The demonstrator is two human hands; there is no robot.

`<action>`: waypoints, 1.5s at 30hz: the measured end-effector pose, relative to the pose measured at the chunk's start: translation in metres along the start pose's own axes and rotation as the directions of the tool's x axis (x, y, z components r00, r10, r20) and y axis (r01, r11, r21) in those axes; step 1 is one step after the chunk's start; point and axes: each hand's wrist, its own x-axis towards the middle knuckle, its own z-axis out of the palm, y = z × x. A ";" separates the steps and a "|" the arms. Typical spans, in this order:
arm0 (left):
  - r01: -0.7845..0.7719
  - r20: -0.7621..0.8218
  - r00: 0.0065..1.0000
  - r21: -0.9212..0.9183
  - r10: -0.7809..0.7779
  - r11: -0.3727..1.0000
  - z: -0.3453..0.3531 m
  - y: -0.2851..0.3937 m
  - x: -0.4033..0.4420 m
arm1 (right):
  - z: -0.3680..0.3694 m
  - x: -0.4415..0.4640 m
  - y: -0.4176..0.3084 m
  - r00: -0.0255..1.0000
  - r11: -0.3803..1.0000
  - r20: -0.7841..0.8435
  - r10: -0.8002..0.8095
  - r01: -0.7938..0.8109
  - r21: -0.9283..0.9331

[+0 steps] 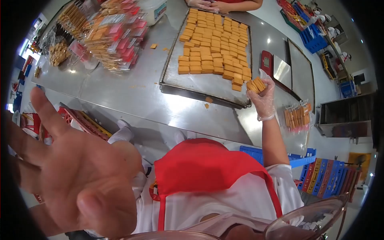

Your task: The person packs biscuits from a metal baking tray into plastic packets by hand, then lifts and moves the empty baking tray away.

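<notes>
My right hand (264, 98), in a clear plastic glove, grips a small stack of rectangular biscuits (256, 85) near the right front corner of a metal tray (170, 78). Rows of golden-brown biscuits (212, 44) cover much of that tray, some stacked in layers. My left hand (88, 160) is bare and raised close to the camera, palm facing it and fingers spread. Nothing is in it.
Bagged biscuits (114, 38) are piled at the table's left. A red kitchen scale (267, 62) and another tray (302, 72) lie to the right, with a filled packet (298, 116) nearer me. Across the table are another person's hands (206, 5). Crumbs (208, 100) lie by the tray.
</notes>
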 end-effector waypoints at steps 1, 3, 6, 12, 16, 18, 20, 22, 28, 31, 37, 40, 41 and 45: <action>-0.001 0.109 0.994 -0.175 0.021 0.985 -0.031 -0.006 0.009 | 0.005 0.001 -0.001 1.000 1.000 -0.010 -0.004 0.004 -0.010; 0.039 0.336 0.940 -0.258 0.052 0.965 -0.081 -0.011 0.029 | 0.013 0.003 -0.001 0.999 0.999 -0.030 -0.039 0.038 -0.028; 0.049 0.435 0.900 -0.031 -0.030 0.998 -0.106 -0.005 0.052 | 0.014 0.005 0.005 0.993 0.991 -0.055 -0.106 0.102 -0.083; -0.220 -0.033 0.975 -0.014 0.219 0.975 -0.049 -0.008 0.039 | 0.026 0.015 -0.009 0.987 0.988 -0.067 -0.143 0.138 -0.075; -0.067 0.343 0.939 0.147 0.012 0.987 -0.091 -0.041 -0.008 | 0.059 0.019 -0.013 1.000 0.985 -0.013 -0.025 0.027 0.173; 0.216 0.373 0.894 0.125 -0.247 0.968 -0.094 -0.081 -0.062 | 0.074 0.024 -0.007 0.998 0.972 0.038 -0.051 0.041 0.232; 0.204 0.506 0.671 0.577 -0.542 0.791 -0.112 -0.118 -0.113 | 0.088 0.039 0.001 0.968 0.966 0.098 -0.231 0.241 -0.095; 0.027 0.513 0.476 0.803 -0.714 0.595 -0.139 -0.144 -0.176 | 0.102 0.053 -0.006 0.902 0.672 0.248 -0.353 0.429 -0.604; 0.022 0.370 0.463 0.904 -0.805 0.427 -0.146 -0.137 -0.194 | 0.138 0.071 -0.025 0.872 0.733 0.483 -0.076 0.378 -0.566; 0.082 0.259 0.470 0.939 -0.844 0.333 -0.141 -0.142 -0.191 | 0.114 0.074 -0.002 0.859 0.805 0.455 -0.234 0.433 -0.405; 0.301 0.024 0.212 0.950 -0.977 0.088 -0.103 -0.167 -0.150 | 0.061 0.059 0.005 0.955 0.960 0.214 -0.206 0.239 -0.143; 0.487 0.099 0.542 0.773 -0.834 0.408 -0.089 -0.180 -0.163 | 0.030 0.051 0.020 0.937 0.920 0.113 -0.330 0.346 -0.184; 0.547 0.081 0.565 0.708 -0.821 0.447 -0.087 -0.183 -0.168 | 0.027 0.037 0.004 0.973 0.961 0.041 -0.228 0.232 -0.151; 0.359 0.199 0.745 0.684 -0.636 0.635 -0.104 -0.172 -0.188 | -0.008 0.029 0.041 0.970 0.929 -0.105 -0.220 0.175 -0.325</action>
